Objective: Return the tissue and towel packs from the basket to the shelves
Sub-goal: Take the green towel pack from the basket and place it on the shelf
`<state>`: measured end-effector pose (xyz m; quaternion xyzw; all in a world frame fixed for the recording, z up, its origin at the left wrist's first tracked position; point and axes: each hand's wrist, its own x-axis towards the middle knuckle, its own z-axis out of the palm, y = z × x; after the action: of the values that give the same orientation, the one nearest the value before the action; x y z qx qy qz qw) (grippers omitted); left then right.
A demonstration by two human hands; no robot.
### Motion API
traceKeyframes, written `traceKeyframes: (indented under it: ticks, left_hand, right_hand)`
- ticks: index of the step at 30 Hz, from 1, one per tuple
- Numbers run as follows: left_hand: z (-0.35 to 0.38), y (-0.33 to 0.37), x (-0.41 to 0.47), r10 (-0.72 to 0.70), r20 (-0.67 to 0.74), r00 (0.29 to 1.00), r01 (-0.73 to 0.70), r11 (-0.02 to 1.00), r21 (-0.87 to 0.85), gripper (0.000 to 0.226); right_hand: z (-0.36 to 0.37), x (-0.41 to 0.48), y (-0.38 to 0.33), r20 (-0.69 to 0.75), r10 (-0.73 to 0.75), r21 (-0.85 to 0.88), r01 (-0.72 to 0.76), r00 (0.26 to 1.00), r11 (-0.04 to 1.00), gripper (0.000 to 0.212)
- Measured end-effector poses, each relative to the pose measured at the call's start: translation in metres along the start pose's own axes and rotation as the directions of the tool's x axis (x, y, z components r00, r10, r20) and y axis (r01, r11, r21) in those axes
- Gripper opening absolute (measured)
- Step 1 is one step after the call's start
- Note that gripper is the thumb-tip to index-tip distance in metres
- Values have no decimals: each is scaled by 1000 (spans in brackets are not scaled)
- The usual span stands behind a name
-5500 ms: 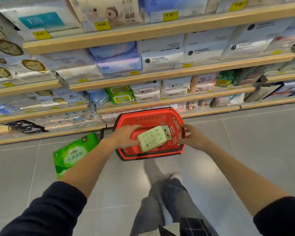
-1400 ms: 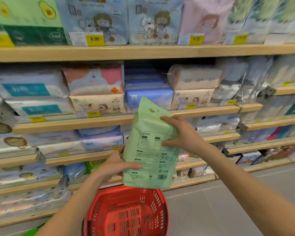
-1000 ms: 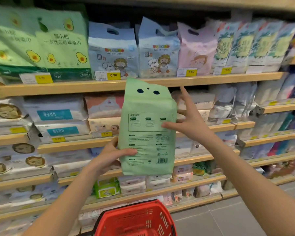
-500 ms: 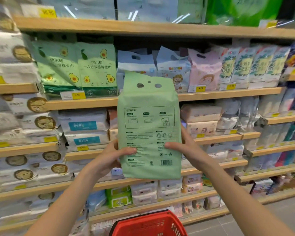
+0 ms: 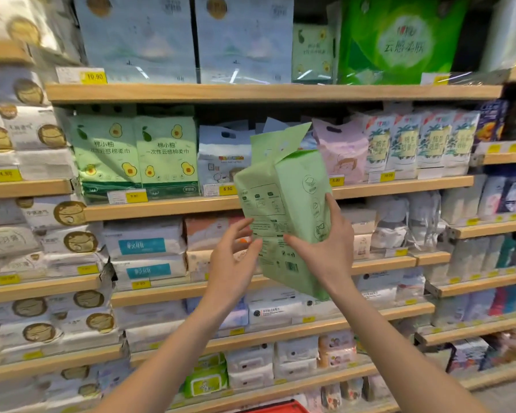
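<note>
Pale green soft plastic towel pack [image 5: 283, 210] is in the air, just right of the avocado-print green packs [image 5: 137, 153]. Right hand [image 5: 325, 251] carries it, fingers [image 5: 335, 214] clamped on its lower side. Left hand [image 5: 233, 263] is spread loose at the pack's edge. Pack is tilted, narrow side leading, likely to slot in beside that row.

Ahead of the right hand [image 5: 325, 257], a blue-white pack [image 5: 221, 156] up-left and a pink pack [image 5: 341, 150] up-right crowd the row, the tilted green pack [image 5: 283, 204] hides the space between them, and only a dark strip lies open beneath the upper shelf board [image 5: 251, 92].
</note>
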<state>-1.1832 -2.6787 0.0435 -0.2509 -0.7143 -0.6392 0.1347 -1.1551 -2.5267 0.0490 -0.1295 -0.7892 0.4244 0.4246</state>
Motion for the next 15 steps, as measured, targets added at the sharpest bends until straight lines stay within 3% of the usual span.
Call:
traceKeyframes:
  ticks: [3,5,10,15]
  left_hand:
    - [38,14,-5,36,177,984,-30,999,-34,46]
    - [63,20,-6,41,213,976,-25,997,-79,57]
    - [108,32,5,12,176,984,14,989,-147,97]
    - [126,42,32,61,117,991,-44,989,-141,87]
  right_hand:
    - [-11,6,5,-24,-10,-43,9,1000,999,103]
    - [-21,11,10,-10,-21,-44,20,1000,999,105]
    - [-48,34,26,58,-62,-22,63,996,998,104]
    - [-80,53,42,208,-183,118,161,961,980,100]
